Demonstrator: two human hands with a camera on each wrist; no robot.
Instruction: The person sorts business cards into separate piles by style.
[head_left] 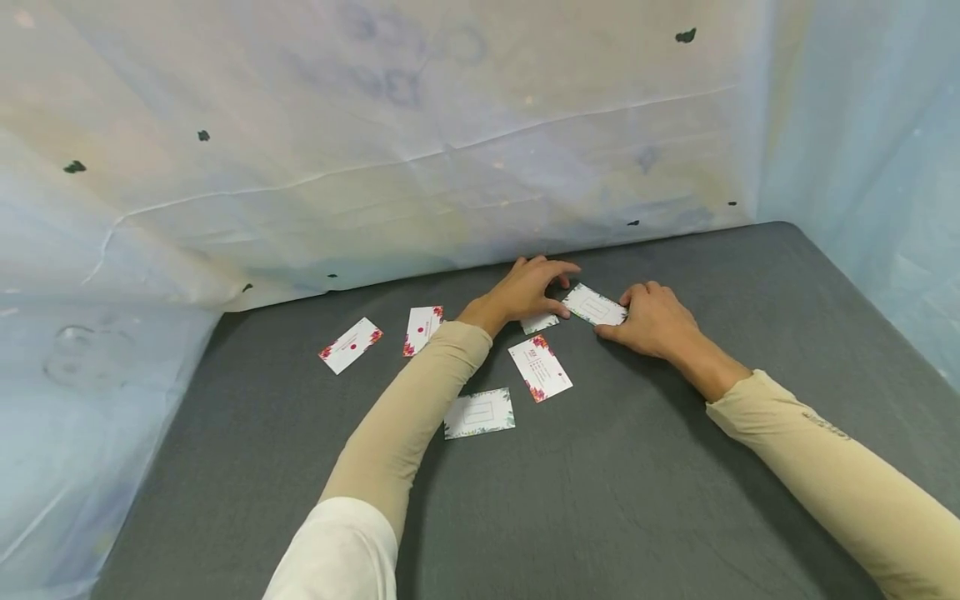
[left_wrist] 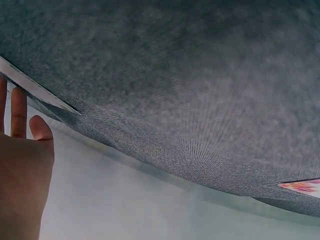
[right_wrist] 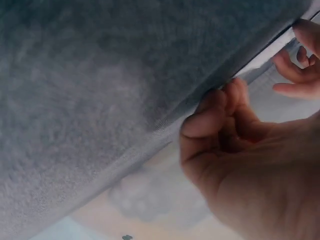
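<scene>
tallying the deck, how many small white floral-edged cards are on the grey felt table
6: two at far left, one under the left hand, one between both hands, two nearer. Hands may hide more.

The bench [head_left: 675,500] is covered in a plain dark grey, felt-like cloth, and the sheeting [head_left: 420,142] behind and beside it is pale white washed with faint blue and yellowish tints and dotted with a few small dark spots. The cards are white: the far left card [head_left: 350,345], its neighbour [head_left: 422,330] and the middle card [head_left: 540,368] carry red floral corners, with a red dot on the first two, while the near card [head_left: 479,413] and the card between the hands [head_left: 595,305] have greenish leafy borders around a thin grey rectangle. Both sleeves [head_left: 420,408] are beige, the left one ending near the camera in white.
</scene>
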